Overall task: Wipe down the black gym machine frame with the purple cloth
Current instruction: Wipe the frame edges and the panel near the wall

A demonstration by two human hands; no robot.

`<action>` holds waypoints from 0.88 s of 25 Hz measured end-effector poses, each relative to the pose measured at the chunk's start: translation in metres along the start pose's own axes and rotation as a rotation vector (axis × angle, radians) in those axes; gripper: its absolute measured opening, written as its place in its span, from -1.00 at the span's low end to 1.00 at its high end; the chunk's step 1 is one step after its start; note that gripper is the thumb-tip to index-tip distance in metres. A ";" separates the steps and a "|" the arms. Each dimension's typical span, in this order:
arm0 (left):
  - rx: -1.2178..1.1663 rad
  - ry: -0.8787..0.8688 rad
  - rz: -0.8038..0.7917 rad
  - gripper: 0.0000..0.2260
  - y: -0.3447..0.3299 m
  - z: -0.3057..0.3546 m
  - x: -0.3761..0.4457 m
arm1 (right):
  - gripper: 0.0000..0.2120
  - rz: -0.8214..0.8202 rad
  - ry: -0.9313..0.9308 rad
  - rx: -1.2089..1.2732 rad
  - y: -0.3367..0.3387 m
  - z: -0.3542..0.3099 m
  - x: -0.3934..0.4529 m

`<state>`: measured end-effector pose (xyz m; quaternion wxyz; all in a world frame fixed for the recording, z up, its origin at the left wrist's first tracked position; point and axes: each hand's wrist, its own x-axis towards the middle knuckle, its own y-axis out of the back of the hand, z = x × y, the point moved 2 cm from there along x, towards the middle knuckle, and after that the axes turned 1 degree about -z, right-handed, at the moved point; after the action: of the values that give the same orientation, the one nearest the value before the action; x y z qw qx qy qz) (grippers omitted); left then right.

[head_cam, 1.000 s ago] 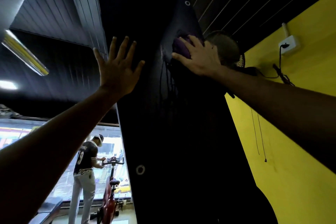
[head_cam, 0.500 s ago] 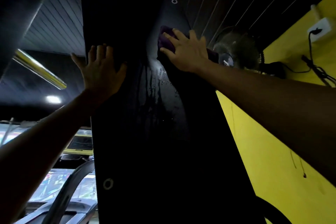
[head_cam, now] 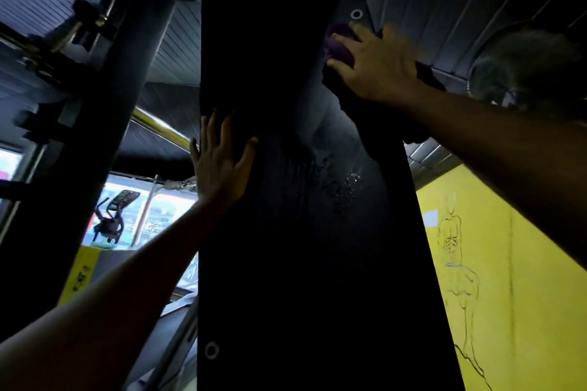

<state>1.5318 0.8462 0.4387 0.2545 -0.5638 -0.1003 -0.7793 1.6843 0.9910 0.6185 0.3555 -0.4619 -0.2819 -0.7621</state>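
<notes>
Right hand (head_cam: 376, 65) presses the purple cloth (head_cam: 337, 47) flat, fingers spread, high on the black frame (head_cam: 286, 247) near a rivet (head_cam: 356, 14); left hand (head_cam: 222, 165) lies open-palmed on the frame's left edge, lower down

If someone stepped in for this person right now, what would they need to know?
Left hand: flat, fingers spread, braced against the black frame.
Right hand: high on the frame's right edge, pressing the purple cloth to it, near a silver rivet.
Done: the upper middle looks wet, with streaks and droplets.
Left: apparently the lower frame, which looks dry, though it is too dark to be sure.
</notes>
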 end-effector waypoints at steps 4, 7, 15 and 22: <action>0.028 0.020 -0.021 -0.33 -0.001 -0.002 0.001 | -0.43 0.014 -0.019 0.005 0.009 -0.008 -0.003; 0.026 0.012 -0.020 -0.33 -0.002 -0.003 0.001 | -0.31 0.015 0.118 -0.042 0.008 -0.032 -0.034; 0.022 0.019 -0.020 -0.33 -0.004 -0.004 0.001 | -0.51 -0.090 0.486 -0.151 0.011 -0.017 -0.029; 0.001 -0.011 0.022 -0.24 -0.008 -0.009 0.002 | -0.64 0.089 -0.025 0.020 0.015 -0.009 0.040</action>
<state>1.5202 0.8483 0.4389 0.2630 -0.5689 -0.0959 -0.7733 1.6794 0.9644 0.6524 0.3901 -0.4798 -0.2734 -0.7368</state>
